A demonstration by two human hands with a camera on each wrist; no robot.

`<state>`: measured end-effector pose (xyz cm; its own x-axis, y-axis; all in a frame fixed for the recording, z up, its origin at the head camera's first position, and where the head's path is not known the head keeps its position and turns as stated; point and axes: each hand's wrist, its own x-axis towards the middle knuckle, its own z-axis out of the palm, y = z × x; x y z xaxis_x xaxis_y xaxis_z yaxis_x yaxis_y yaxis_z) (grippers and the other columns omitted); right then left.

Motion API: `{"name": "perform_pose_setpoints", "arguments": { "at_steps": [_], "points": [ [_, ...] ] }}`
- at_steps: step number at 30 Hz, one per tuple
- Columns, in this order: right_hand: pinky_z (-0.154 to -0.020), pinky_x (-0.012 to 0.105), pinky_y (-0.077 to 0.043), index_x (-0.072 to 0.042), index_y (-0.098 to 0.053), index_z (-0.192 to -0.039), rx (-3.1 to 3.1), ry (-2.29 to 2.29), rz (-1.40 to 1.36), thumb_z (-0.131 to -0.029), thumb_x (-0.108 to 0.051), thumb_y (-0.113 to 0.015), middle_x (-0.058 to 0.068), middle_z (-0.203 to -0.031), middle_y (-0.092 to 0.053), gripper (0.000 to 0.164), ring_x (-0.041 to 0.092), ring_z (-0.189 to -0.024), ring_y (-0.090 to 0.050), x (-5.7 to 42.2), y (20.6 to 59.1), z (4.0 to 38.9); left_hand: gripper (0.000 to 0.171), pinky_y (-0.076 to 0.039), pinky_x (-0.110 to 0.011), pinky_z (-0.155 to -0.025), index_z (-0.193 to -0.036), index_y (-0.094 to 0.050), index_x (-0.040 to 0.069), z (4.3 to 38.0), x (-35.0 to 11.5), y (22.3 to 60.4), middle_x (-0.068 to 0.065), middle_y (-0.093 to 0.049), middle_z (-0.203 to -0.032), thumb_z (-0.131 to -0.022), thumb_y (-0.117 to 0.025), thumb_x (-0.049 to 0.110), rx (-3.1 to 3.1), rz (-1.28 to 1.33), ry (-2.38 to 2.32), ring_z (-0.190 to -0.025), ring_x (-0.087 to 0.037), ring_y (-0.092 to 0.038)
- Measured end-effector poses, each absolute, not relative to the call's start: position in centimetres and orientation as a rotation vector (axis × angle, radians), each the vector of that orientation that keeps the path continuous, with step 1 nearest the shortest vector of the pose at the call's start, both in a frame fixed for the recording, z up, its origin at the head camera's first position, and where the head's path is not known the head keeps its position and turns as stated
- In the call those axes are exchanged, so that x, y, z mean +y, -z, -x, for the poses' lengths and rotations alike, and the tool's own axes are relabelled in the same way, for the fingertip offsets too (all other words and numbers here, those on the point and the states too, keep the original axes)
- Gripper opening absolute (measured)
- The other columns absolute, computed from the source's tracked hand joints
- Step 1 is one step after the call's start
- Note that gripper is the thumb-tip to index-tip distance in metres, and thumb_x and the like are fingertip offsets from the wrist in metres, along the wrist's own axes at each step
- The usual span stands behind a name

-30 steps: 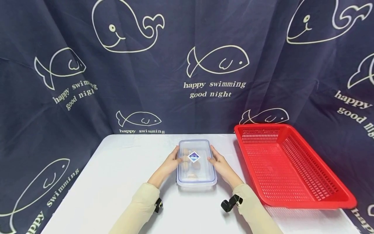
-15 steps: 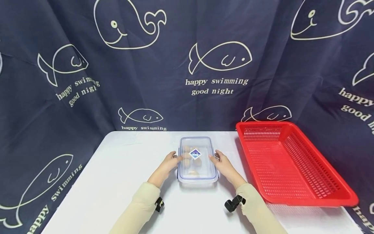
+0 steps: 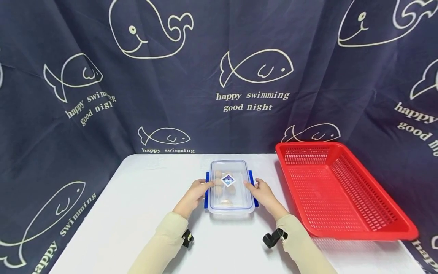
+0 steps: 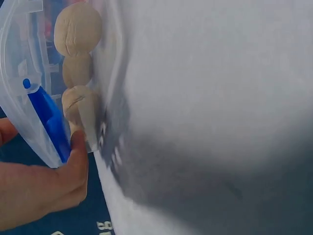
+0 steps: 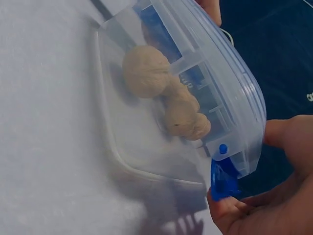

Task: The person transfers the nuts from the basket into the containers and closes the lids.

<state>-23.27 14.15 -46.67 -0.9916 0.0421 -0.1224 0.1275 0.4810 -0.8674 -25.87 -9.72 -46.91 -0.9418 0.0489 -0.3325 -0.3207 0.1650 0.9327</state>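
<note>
A clear lidded food container [image 3: 236, 198] stands on the table, with several walnuts [image 4: 78, 29] visible through its walls. Its lid bears a diamond-shaped label [image 3: 227, 180]. Blue latches stick out along both long sides, the left latch [image 4: 49, 120] and the right latch [image 5: 224, 181]. At the left side, my left hand [image 3: 195, 193] rests its thumb on the lid while its fingers curl at the latch. My right hand [image 3: 266, 194] grips the opposite side likewise, thumb over the lid edge and a finger against the right latch. Some fingertips are hidden beneath the latches.
On the right of the white table [image 3: 143, 194] sits a large red plastic basket [image 3: 362, 235] with perforated walls, close to my right forearm. A dark blue curtain [image 3: 205, 76] with fish and whale drawings hangs behind the table.
The blue latches, hardly seen before, now stand out from both sides of the container. Both hands have shifted slightly outward along the sides. The container stays in nearly the same place.
</note>
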Motion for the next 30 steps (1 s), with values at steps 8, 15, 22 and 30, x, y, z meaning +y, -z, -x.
{"name": "perform_pose_setpoints", "arguments": {
  "at_steps": [8,15,22,30],
  "points": [
    [-0.098,0.055,-0.046,0.024,-0.035,-0.131,2.899,1.262,-0.079,-0.095,-0.029,-0.057,0.042,-0.117,-0.052,0.067,0.049,-0.111,-0.054,13.7,46.1,23.6,0.067,-0.049,-0.049,-0.097,-0.137,-0.034,-0.017,25.8,-9.3,45.6,-0.033,-0.055,-0.121,-0.088,-0.064,0.017,2.565,0.131,-1.565,-0.111,-0.043,-0.057],
    [-0.074,0.054,-0.054,0.02,-0.052,-0.105,3.121,0.934,0.025,-0.094,-0.026,-0.058,0.03,-0.088,-0.06,0.048,0.043,-0.082,-0.063,12.8,45.0,23.5,0.048,-0.058,-0.043,-0.076,-0.113,-0.056,-0.018,26.0,-8.8,44.4,-0.027,-0.056,-0.101,-0.083,-0.066,0.018,2.871,-0.072,-1.185,-0.086,-0.034,-0.06],
    [-0.057,0.052,-0.054,0.014,-0.054,-0.094,3.262,0.689,0.096,-0.094,-0.026,-0.056,0.025,-0.076,-0.061,0.04,0.044,-0.071,-0.064,12.5,45.3,23.6,0.028,-0.052,-0.032,-0.049,-0.078,-0.061,-0.007,25.5,-7.8,43.5,-0.02,-0.054,-0.088,-0.085,-0.066,0.02,3.006,-0.087,-0.943,-0.059,-0.024,-0.054],
    [-0.049,0.049,-0.053,0.013,-0.053,-0.088,3.399,0.624,0.182,-0.093,-0.019,-0.056,0.021,-0.07,-0.054,0.033,0.039,-0.059,-0.061,11.6,46.1,23.2,0.024,-0.049,-0.034,-0.045,-0.076,-0.064,-0.007,25.0,-7.1,44.0,-0.022,-0.056,-0.089,-0.084,-0.067,0.016,3.126,-0.012,-0.904,-0.054,-0.024,-0.052]
  ]
}}
